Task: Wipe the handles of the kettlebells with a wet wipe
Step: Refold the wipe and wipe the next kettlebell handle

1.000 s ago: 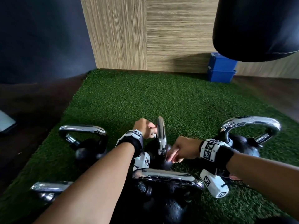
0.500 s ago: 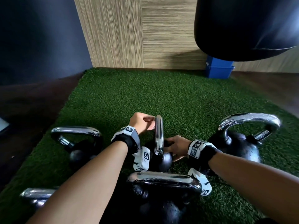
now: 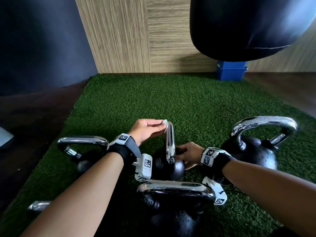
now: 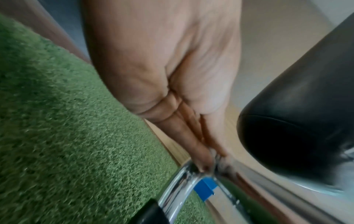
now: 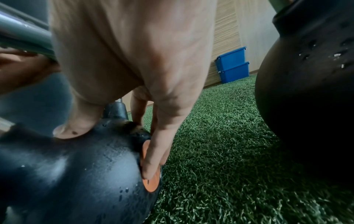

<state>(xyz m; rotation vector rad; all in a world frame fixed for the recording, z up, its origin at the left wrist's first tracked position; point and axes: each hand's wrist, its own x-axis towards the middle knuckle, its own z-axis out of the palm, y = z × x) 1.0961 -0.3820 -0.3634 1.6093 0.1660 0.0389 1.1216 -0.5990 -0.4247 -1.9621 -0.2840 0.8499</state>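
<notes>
At the centre of the head view a small black kettlebell (image 3: 168, 165) stands on the green turf mat (image 3: 171, 103), its chrome handle (image 3: 170, 142) turned edge-on to the camera. The left hand (image 3: 145, 130) reaches in from the left and meets the top of that handle. Its grip is pressed together: thumb and nearly straight fingers (image 4: 193, 145) pinch a small crumpled wet wipe (image 3: 165, 122) against the upper bend of the chrome. In the left wrist view the fingertips and a scrap of wipe sit right on the shiny curve.

The right hand (image 3: 187, 155) rests low on the right of the same kettlebell. Its grip is spread over the black ball, the thumb (image 5: 70, 130) on top and a straight finger (image 5: 155, 157) lying across an orange round label (image 5: 150, 180) on the side.

Four more kettlebells stand around it: one at left centre (image 3: 82, 151), a larger one at right (image 3: 253, 151), one nearest the camera at bottom centre (image 3: 176, 202), and a handle only at lower left (image 3: 38, 206). Water droplets show on the right and near ones.

A black punching bag (image 3: 248, 28) hangs at upper right, with stacked blue bins (image 3: 230, 71) below it against the wood-grain wall (image 3: 136, 35).
</notes>
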